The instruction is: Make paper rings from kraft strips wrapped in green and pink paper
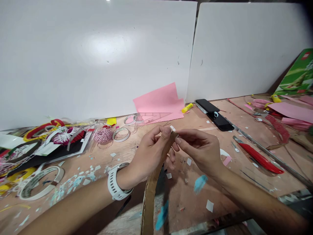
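A long, thin strip of brown cardboard (150, 202) is held up in the middle of the scene, above a wooden table top (244, 186). Its narrow top end is pinched between the left hand (149, 153) and the right hand (200, 150). The fingers (166, 131) of both hands are closed on that end and are not let go, so the strip seems to be kept steady from two sides while its long part hangs down on the near side. A tiny white paper bit (172, 128) is seen by the tip, but it cannot be told if it is stuck there. A white watch (117, 182) is worn on the left wrist. A red box cutter (259, 159) and a long metal ruler (270, 153) lie on the right, and a yellow glue stick (187, 107) lies far off by pink paper sheets (158, 101), perhaps to be in easy reach.
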The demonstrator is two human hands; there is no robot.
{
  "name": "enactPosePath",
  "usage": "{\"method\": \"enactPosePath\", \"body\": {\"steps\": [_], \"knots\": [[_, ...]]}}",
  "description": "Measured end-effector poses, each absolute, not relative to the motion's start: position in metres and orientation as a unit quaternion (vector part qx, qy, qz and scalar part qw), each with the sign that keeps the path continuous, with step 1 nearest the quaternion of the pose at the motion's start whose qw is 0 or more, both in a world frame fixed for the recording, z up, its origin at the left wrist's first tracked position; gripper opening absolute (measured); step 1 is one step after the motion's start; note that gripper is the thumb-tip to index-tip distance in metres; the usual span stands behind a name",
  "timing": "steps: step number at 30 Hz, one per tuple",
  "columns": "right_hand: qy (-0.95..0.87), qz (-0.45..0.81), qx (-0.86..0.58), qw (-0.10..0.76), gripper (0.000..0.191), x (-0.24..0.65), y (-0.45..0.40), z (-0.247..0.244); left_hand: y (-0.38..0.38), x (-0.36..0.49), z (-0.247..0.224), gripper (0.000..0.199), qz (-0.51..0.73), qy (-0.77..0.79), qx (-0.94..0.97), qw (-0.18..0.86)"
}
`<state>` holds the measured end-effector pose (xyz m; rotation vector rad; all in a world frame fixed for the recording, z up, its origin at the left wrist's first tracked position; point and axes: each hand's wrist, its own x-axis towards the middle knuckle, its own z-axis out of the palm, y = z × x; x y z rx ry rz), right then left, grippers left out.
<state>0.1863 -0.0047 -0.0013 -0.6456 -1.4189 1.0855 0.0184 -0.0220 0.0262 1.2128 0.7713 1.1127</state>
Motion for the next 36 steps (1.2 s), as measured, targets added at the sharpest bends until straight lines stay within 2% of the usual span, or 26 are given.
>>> {"method": "enactPosePath", "body": {"steps": [5, 13, 25, 36], "knots": [[-0.616, 0.441, -0.295, 0.583, 0.018, 0.188, -0.003, -0.003, -0.022, 0.018, 0.03, 0.038, 0.478, 0.345, 0.52, 0.618], [-0.592, 0.377, -0.361, 0.614, 0.026, 0.187, -0.006, 0.004, -0.021, 0.017, 0.031, 0.037, 0.508, 0.358, 0.5, 0.603], [-0.577, 0.454, -0.361, 0.576, 0.029, 0.184, -0.008, 0.001, -0.021, 0.02, 0.021, 0.033, 0.493, 0.363, 0.53, 0.586], [-0.568, 0.464, -0.38, 0.564, 0.03, 0.184, -0.008, 0.002, -0.022, 0.022, 0.014, 0.035, 0.482, 0.361, 0.558, 0.571]]}}
